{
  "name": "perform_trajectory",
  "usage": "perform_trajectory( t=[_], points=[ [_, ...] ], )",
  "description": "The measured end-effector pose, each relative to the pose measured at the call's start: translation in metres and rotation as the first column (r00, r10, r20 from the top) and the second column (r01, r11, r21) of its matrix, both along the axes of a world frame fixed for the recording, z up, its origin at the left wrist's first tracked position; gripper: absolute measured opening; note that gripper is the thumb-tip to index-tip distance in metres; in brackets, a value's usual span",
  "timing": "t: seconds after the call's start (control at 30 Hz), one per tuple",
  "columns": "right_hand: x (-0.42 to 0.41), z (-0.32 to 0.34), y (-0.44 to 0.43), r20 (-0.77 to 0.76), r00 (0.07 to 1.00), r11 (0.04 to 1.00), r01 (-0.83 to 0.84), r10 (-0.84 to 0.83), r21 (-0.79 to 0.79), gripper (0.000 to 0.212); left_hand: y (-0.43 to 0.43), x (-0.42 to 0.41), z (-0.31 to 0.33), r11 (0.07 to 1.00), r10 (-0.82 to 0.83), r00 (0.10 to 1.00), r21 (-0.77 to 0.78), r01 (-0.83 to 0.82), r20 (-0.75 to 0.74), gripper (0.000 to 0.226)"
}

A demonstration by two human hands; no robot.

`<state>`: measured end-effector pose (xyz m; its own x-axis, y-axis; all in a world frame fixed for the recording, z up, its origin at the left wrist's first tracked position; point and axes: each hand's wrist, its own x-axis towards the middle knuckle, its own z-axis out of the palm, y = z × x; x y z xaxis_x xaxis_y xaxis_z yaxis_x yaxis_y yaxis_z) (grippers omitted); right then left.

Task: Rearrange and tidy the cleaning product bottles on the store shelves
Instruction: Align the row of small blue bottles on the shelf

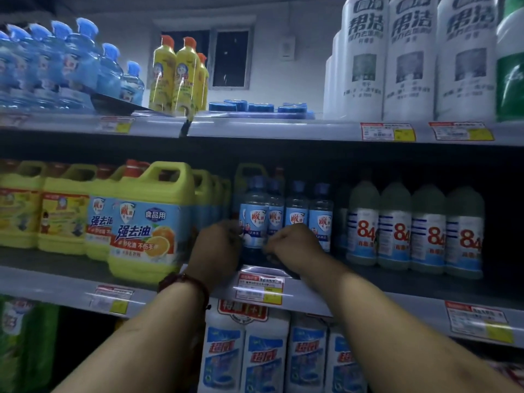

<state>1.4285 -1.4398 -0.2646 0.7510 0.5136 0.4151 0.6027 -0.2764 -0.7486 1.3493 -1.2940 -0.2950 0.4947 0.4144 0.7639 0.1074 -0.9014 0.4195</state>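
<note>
Bottle (pixel 256 219) in blue, upright, cap pointing up, left hand (pixel 219 246) and right hand (pixel 293 243) gripping its sides

A dark window (pixel 224 58) shows at 12 o'clock, a white wall box (pixel 287 48) at its 3 o'clock, blue tubs (pixel 256 106) at its 6 o'clock, and a price tag (pixel 387 131) at 2 o'clock.

One wide-angle camera, worn on the person's head, faces the middle shelf (pixel 51 279) square-on and near, at about its height, and looks slightly up at the top shelf (pixel 255 131).
</note>
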Motion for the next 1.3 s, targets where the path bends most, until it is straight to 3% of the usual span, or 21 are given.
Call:
perform_trajectory(
  t=[0.13, 0.5, 0.73, 1.3],
  points=[
    [-0.005, -0.001, -0.004, -0.017, 1.000, 1.000, -0.011, 0.010, -0.012, 0.021, 0.005, -0.001, -0.001, 0.995, -0.033, 0.999, -0.092, 0.030, -0.030, 0.014],
    [-0.008, -0.002, -0.009, -0.059, 0.996, 0.997, -0.069, 0.071, 0.038, 0.021, -0.005, -0.009, 0.000, 0.989, -0.065, 0.998, -0.137, 0.064, -0.007, 0.008],
    [-0.008, -0.002, -0.009, -0.045, 0.995, 0.996, -0.088, 0.089, 0.009, 0.020, -0.011, -0.012, 0.000, 0.979, -0.131, 0.991, -0.161, 0.127, -0.017, 0.026],
    [-0.007, -0.003, -0.007, -0.003, 0.991, 0.989, -0.133, 0.133, -0.071, 0.036, -0.003, -0.007, -0.001, 0.992, -0.100, 0.990, -0.089, 0.091, -0.097, 0.022]
  ],
)
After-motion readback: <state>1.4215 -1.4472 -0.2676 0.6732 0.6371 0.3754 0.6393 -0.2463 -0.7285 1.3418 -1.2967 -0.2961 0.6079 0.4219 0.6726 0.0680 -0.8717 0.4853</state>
